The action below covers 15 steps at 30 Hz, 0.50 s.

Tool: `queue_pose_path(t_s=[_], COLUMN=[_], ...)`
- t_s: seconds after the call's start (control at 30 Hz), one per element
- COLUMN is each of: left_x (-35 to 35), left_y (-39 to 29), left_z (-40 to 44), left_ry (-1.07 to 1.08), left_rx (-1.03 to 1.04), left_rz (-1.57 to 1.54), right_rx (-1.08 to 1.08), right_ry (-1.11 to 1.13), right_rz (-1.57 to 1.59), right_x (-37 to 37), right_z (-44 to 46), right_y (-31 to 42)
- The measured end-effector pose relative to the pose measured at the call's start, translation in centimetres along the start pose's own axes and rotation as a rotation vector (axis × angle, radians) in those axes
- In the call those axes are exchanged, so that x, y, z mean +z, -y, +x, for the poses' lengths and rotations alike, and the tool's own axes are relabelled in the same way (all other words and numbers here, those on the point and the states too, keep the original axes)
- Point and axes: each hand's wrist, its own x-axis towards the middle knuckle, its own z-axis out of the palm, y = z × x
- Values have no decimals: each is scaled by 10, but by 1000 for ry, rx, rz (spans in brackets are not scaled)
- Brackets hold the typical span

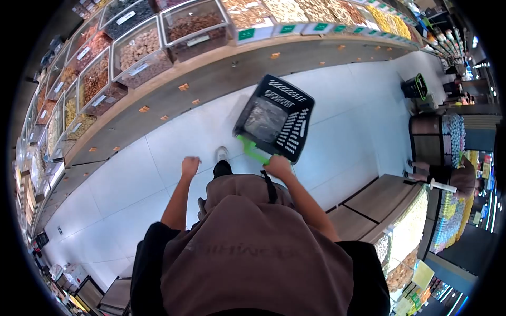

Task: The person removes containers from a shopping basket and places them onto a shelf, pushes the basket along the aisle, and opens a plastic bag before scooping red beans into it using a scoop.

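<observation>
Head camera view, looking down: the wearer's brown top (258, 253) is filling the near part; just beyond it, the right hand (278, 166) is closing around a green handle (253, 151), its fingers clamped on it; the left hand (191, 166) is hanging apart from the right one, its fingers curling together into a loose fist; a pale shoe (222, 154) is showing between the hands on the light floor (126, 179)

The dark shopping basket (289, 88) is hanging tilted from that handle, beyond the right hand, its slotted walls surrounding a greyish, see-through, shiny item (265, 120), too blurred to name; farther out, a long counter (211, 71) is curving past, carrying clear bins; one bin (139, 69) is holding pale, round lumps, the next bin (198, 40) is holding reddish-brown pieces, and a bin to the left (98, 100) is holding small brown ones; along the same counter, open trays (287, 29) with green labels are bearing tan and yellow goods; at the far right, a second basket (414, 87) with a green rim is showing, and another person (458, 179) is standing near stacked, colourful packets (448, 216)
</observation>
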Motion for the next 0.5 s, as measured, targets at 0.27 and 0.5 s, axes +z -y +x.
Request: queue_pose_path(t_s=[0.27, 0.5], left_x=[160, 275], left_y=[-173, -206], left_z=[-42, -158], left_ry=[355, 494], left_rx=[303, 233], left_rz=[-308, 53], right_rx=[-249, -599], right_ry=[-85, 40], right_rz=[-138, -331], right_x=[10, 7], right_z=[-84, -85], right_y=[-91, -146])
